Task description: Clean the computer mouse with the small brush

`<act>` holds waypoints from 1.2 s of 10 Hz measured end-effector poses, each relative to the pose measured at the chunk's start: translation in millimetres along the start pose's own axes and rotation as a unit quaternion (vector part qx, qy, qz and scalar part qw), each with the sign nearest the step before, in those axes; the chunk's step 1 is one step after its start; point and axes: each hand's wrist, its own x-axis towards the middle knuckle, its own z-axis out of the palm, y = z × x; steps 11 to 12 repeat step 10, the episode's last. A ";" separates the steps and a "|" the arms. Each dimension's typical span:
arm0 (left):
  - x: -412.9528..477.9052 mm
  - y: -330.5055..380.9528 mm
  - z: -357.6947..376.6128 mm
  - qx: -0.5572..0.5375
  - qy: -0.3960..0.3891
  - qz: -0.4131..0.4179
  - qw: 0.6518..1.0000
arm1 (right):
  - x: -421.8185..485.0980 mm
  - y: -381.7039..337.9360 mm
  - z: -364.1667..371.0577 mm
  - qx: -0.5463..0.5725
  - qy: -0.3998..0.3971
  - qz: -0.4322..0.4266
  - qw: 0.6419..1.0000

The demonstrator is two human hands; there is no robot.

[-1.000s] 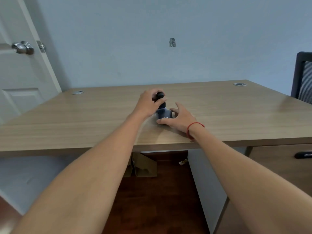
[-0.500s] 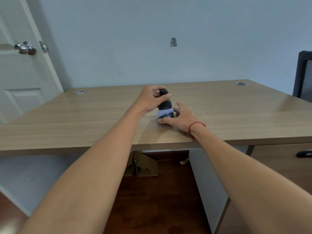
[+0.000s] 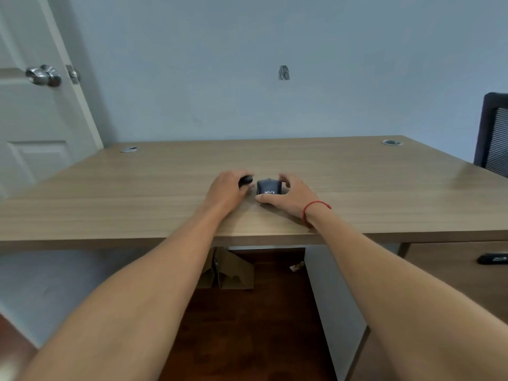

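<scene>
A dark grey computer mouse (image 3: 268,186) with white lettering on its near end sits on the wooden desk (image 3: 137,193), near the front edge. My right hand (image 3: 286,195) cups it from the right, thumb at its near end and fingers over its far side. My left hand (image 3: 226,191) lies low on the desk just left of the mouse, closed around the small brush (image 3: 246,180). Only the brush's black rounded handle shows; its bristles are hidden behind my fingers. A narrow gap separates brush and mouse.
Two round cable grommets (image 3: 129,149) (image 3: 391,142) sit in the desk's far corners. A black mesh chair (image 3: 493,136) stands at the right, a white door (image 3: 33,105) at the left. A drawer with a black handle (image 3: 492,258) is under the desk's right side; cardboard (image 3: 228,270) lies below.
My left hand has moved the brush off the top of the mouse, down and to the left onto the desk. The mouse's top is now uncovered. My right hand stays on the mouse.
</scene>
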 end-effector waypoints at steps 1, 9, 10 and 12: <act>-6.9 -3.1 -1.4 -0.006 -0.029 0.012 1.000 | 5.2 -2.9 -3.1 0.000 -0.006 0.013 1.000; -45.8 13.6 -14.4 0.168 -0.117 -0.156 0.966 | -33.4 7.1 -1.5 -0.268 -0.019 -0.029 0.963; -42.1 8.1 -11.9 0.166 -0.165 -0.175 0.956 | -27.5 10.1 1.1 -0.287 -0.009 -0.031 0.957; -42.1 8.1 -11.9 0.166 -0.165 -0.175 0.956 | -27.5 10.1 1.1 -0.287 -0.009 -0.031 0.957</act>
